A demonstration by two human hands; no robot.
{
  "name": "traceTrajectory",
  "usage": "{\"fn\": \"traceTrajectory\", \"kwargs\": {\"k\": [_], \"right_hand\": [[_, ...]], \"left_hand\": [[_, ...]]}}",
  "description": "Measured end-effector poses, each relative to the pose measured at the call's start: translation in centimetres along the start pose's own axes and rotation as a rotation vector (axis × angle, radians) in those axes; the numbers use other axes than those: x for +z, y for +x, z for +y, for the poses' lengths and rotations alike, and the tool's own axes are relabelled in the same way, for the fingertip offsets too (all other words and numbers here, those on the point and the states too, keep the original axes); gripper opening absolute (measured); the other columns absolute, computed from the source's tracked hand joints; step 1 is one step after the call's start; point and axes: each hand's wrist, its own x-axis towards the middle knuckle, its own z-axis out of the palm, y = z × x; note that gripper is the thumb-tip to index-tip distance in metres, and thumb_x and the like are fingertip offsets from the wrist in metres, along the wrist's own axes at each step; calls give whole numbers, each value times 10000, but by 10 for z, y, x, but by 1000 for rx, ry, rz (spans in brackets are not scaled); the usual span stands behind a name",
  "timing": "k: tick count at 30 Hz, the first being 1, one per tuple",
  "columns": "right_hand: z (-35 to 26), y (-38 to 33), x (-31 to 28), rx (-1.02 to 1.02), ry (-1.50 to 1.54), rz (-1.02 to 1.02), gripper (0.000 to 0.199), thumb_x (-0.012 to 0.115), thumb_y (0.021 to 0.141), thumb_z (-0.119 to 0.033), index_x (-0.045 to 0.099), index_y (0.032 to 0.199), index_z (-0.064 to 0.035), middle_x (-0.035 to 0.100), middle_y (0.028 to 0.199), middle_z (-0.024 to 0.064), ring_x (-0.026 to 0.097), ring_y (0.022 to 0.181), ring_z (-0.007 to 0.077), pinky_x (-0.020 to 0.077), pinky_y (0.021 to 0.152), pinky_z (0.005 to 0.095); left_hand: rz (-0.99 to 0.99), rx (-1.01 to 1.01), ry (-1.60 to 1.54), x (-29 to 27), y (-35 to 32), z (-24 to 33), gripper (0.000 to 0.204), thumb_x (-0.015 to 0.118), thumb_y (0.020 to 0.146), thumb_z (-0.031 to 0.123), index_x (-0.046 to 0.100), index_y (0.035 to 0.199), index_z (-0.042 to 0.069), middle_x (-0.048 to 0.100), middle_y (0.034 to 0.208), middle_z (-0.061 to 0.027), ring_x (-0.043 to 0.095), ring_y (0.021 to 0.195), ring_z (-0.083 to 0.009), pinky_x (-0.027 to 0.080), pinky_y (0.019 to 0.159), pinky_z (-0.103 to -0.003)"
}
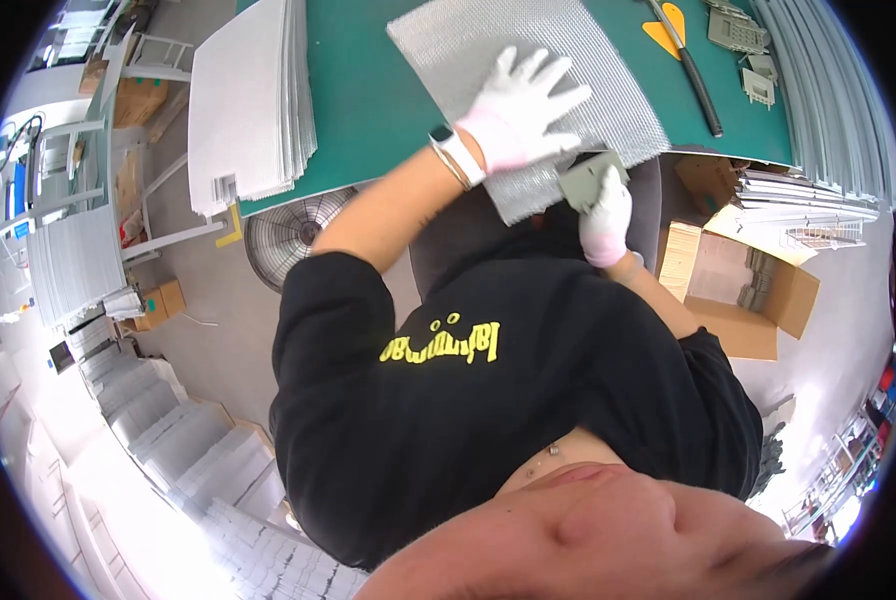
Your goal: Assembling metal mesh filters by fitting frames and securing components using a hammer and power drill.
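Note:
A silver sheet with a fine mesh-like texture (448,45) lies on the green tabletop (358,100), its near corner hanging past the table edge. My left hand (523,112), in a white glove with a pink cuff, rests on the sheet with its fingers spread. At the sheet's near right edge my right hand (608,222), gloved the same way, grips a flat grey-green plastic part (576,184). The thumb lies over the part; the other fingers are hidden beneath it. Whether the part touches the sheet, I cannot tell.
A stack of white panels (248,100) stands at the left; grey strips (823,90) lie at the right. Near them are a black-handled tool (703,95), a yellow piece (658,40) and grey-green parts (738,32). An open cardboard box (733,325) and a fan (286,240) sit below.

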Motion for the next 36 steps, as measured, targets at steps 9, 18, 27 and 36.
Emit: {"fn": "traceTrajectory", "kwargs": {"k": [9,18,27,36], "right_hand": [[-27,13,-26,130,78,-134,249,520,1062,-265,637,1043,-46,623,946,-10,576,857,77,488,776,267],[-21,9,-18,125,299,2,187,585,1030,-239,625,1096,-68,613,962,-7,605,857,80,523,756,259],[-77,9,-26,-35,-665,-1202,396,644,950,-356,707,1111,0,740,1035,121,709,853,189,560,786,303],[-121,107,-24,-721,-1316,-113,560,680,898,-394,590,1257,26,618,968,201,642,907,349,531,818,420]], "left_hand": [[8,-141,-53,0,-9,53,684,596,895,537,482,1484,208,403,1534,-190,323,1442,-423,156,1181,-628],[21,-162,-88,-2,-13,64,665,617,882,517,516,1458,200,410,1522,-198,334,1428,-433,170,1182,-622],[271,-27,-581,-27,-3,-52,422,670,935,283,625,1321,118,617,1345,-127,460,1372,-322,280,1186,-472],[574,-895,-1543,-33,-43,-85,680,614,996,257,316,1512,-71,423,1492,-186,451,1340,-235,332,1143,-348]]}}
